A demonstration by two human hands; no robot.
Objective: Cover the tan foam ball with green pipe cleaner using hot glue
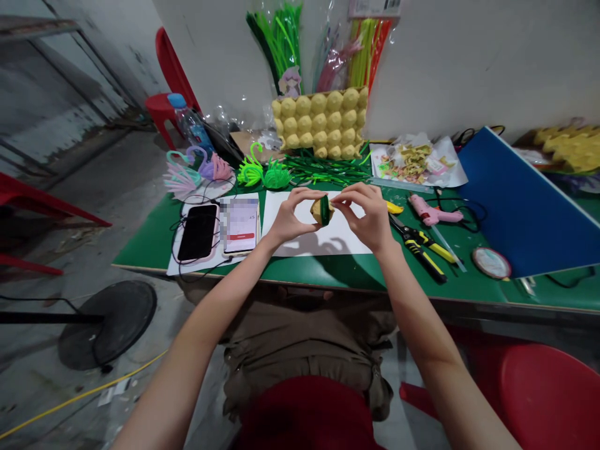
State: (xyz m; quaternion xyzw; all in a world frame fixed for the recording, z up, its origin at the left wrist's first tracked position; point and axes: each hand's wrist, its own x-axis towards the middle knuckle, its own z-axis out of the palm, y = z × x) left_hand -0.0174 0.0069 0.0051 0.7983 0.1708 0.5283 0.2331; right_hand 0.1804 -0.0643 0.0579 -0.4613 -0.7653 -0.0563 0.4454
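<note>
Where the two hands meet above the white sheet, fingertips cover much of a small yellow cup with a dark green strip on it, so its full shape is hard to make out. The left hand pinches it from one side, fingers curled narrow; the right hand pinches the other side the same way.

Behind them a yellow egg tray leans upright against the wall, its moulded bumps rough and pulpy. Clear bags of pipe cleaners stand above it, cut off by the top edge. Loose green stems lie at its foot.

On the green table sit two phones — one screen blurred — a pink glue gun and yellow-handled cutters.
</note>
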